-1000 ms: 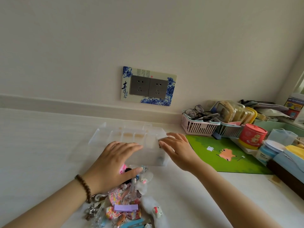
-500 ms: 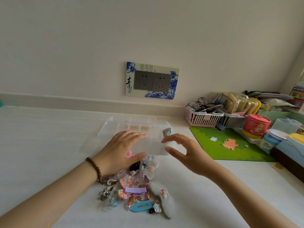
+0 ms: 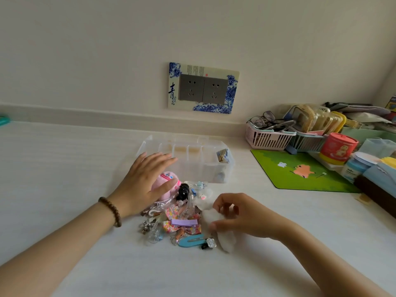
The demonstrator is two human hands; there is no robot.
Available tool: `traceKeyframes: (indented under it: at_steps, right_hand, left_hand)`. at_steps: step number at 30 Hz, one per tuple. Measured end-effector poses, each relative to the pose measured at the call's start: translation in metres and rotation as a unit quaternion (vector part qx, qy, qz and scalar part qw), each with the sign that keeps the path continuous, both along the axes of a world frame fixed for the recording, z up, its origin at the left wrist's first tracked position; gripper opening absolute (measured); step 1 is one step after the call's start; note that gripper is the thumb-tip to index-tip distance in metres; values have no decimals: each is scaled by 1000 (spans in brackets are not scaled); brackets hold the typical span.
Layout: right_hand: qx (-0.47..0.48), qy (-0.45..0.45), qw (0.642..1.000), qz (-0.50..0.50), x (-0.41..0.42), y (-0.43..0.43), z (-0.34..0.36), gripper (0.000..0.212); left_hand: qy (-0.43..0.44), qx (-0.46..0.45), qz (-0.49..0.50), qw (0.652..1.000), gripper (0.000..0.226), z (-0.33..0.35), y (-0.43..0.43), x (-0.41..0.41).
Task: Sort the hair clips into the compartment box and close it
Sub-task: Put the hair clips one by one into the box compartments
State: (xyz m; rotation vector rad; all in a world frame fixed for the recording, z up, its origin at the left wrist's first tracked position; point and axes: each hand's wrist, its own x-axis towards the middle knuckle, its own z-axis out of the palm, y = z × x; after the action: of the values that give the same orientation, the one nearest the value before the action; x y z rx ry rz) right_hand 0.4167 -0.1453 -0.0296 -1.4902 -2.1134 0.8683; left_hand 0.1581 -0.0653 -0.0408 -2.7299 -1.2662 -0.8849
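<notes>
right hand [image 3: 237,215] pinched one fluffy white clip [image 3: 225,240]. looked soft and light, so i'd grab the body, not the fuzz. left hand [image 3: 145,181] lay flat, fingers straight, on the pile [image 3: 182,221] mid-worktop. one open box [image 3: 214,174] sat toward the wall edge with one item [image 3: 222,155] inside. pile was too tangled to count.

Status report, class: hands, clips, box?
Left hand open over the pile. Right hand pinches a white fluffy clip. Box open, patterned clip inside. Nothing in the way.
</notes>
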Motion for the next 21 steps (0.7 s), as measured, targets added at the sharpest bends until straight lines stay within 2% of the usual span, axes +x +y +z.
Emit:
traceKeyframes:
  at_steps: [3, 6, 8, 10, 13, 17, 19, 21]
  right_hand:
    - [-19, 134, 991, -11, 2, 6, 9, 27]
    - [24, 231, 969, -83, 3, 31, 31, 28]
    - [52, 282, 950, -125, 3, 54, 46, 19]
    - [84, 293, 938, -165, 1, 76, 58, 15]
    - [135, 226, 944, -197, -4, 104, 64, 24]
    - [161, -5, 970, -183, -10, 124, 58, 22]
    - [176, -94, 962, -186, -11, 130, 53, 24]
    - [203, -126, 954, -183, -11, 134, 51, 27]
  left_hand:
    - [-4, 9, -2, 1000, 61, -2, -1, 1]
    - [-15, 2, -2, 1000, 60, -1, 0, 1]
    - [-17, -4, -2, 1000, 58, -2, 2, 1]
    - [-20, -9, -4, 1000, 56, -3, 2, 1]
    - [-21, -13, -7, 1000, 55, -4, 3, 1]
    - [-25, -16, -10, 1000, 56, -3, 4, 1]
    - [-25, -17, -12, 999, 57, -3, 4, 0]
    - [-25, -15, -14, 999, 57, -3, 4, 0]
